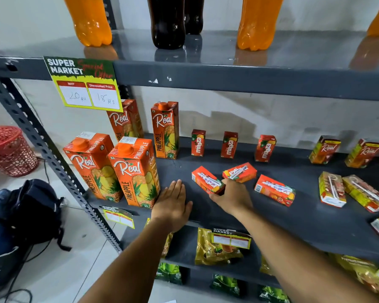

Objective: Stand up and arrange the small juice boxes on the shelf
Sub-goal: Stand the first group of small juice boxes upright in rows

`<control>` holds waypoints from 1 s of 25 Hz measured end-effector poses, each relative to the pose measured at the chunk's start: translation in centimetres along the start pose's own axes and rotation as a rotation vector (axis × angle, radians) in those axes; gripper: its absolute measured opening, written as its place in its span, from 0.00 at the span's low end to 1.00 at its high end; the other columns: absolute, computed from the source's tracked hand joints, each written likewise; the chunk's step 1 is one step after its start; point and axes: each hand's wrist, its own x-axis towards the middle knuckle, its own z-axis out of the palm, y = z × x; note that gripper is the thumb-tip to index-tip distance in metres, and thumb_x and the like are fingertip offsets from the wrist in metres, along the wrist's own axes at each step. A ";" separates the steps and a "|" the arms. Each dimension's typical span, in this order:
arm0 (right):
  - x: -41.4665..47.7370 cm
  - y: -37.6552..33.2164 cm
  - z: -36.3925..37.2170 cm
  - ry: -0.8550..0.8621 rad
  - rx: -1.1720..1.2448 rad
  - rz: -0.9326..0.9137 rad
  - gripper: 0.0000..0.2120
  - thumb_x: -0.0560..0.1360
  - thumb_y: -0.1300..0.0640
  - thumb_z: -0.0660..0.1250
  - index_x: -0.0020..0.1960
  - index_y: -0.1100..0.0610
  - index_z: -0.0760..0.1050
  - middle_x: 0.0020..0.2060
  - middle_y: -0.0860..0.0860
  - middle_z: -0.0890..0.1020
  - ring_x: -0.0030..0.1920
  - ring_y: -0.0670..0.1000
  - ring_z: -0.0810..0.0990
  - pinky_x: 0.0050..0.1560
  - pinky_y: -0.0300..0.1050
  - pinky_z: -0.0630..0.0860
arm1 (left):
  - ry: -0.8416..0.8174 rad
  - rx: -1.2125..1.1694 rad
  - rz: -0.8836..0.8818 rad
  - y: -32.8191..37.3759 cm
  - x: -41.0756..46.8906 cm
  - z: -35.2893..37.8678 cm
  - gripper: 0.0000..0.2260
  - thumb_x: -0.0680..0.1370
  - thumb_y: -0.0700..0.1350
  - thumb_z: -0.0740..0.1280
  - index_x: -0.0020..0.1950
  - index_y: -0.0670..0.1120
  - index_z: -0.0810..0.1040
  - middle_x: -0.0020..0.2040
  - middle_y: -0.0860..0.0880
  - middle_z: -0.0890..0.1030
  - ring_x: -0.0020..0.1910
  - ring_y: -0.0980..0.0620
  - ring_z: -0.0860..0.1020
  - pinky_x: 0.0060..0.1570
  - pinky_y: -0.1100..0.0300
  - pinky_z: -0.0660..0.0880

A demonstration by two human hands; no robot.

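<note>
Tall pineapple cartons [127, 169] stood at nine o'clock on the grey shelf [228, 213]. Left hand [173, 204] lay flat and open on bare shelf just beside them, holding nothing. Right hand [232, 197] closed around a fallen red juice box [207, 180], straw side up. Beside it at one o'clock, a second fallen box [240, 172]; at three o'clock, a third [275, 190]. Upright red boxes [229, 145] lined the back at twelve o'clock, well apart. Open shelf between rows. Yellow-green boxes [346, 190] lay toppled far right, near the front edge.
</note>
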 end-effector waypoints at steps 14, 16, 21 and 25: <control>4.6 -6.8 -7.8 -0.100 -0.962 -1.100 0.23 0.73 0.62 0.67 0.67 0.51 0.73 0.63 0.51 0.77 0.60 0.56 0.75 0.50 0.53 0.76 | 0.016 -0.002 -0.025 0.5 -0.3 -0.6 0.30 0.81 0.58 0.47 0.78 0.43 0.46 0.80 0.46 0.48 0.78 0.49 0.46 0.74 0.55 0.43; 4.7 -7.4 -7.4 -0.092 -1.036 -1.136 0.24 0.73 0.63 0.68 0.67 0.51 0.72 0.64 0.50 0.77 0.60 0.56 0.75 0.49 0.51 0.75 | 0.022 -0.001 -0.031 0.6 -0.4 -0.6 0.30 0.81 0.58 0.47 0.78 0.43 0.46 0.80 0.46 0.48 0.78 0.49 0.46 0.74 0.55 0.42; 5.3 -8.4 -7.8 -0.131 -1.057 -1.150 0.23 0.73 0.62 0.68 0.67 0.51 0.73 0.63 0.49 0.79 0.58 0.56 0.76 0.49 0.53 0.77 | 0.029 0.001 -0.029 0.5 -0.4 -0.6 0.30 0.81 0.58 0.47 0.78 0.43 0.47 0.80 0.46 0.48 0.78 0.49 0.46 0.74 0.55 0.43; 5.3 -9.1 -8.0 -0.201 -0.972 -0.843 0.22 0.69 0.45 0.71 0.60 0.53 0.75 0.53 0.53 0.82 0.49 0.55 0.78 0.46 0.51 0.77 | 0.033 -0.006 -0.025 0.5 -0.4 -0.5 0.30 0.81 0.58 0.47 0.78 0.43 0.47 0.80 0.46 0.48 0.78 0.49 0.46 0.73 0.56 0.42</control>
